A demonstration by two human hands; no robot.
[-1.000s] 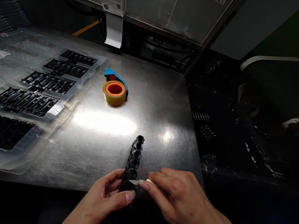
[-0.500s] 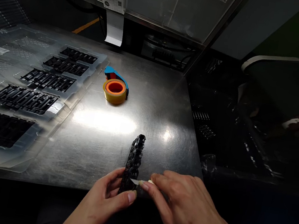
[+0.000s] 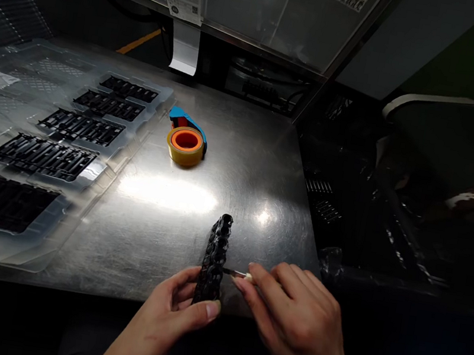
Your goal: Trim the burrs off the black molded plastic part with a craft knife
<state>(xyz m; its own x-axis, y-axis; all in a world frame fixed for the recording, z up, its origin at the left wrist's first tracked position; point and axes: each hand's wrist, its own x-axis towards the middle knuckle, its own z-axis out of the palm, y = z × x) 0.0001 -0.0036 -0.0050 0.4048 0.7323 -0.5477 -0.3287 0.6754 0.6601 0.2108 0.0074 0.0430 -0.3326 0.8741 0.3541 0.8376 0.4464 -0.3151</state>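
My left hand (image 3: 167,319) grips the near end of a long black plastic part (image 3: 216,252) with a row of round sockets. The part stands on edge on the steel table (image 3: 167,220), near its front edge. My right hand (image 3: 290,324) pinches a small thin blade-like tool (image 3: 234,273) whose tip touches the right side of the part, about midway along. What kind of tool it is cannot be told from here.
A yellow tape roll with an orange core in a blue dispenser (image 3: 186,144) lies in the middle of the table. A clear plastic tray (image 3: 58,137) with rows of black parts covers the left side. The table's right edge drops into a dark area.
My right hand has moved the tool up along the part, from its near end toward the middle. The left hand keeps its grip and the part stays put.
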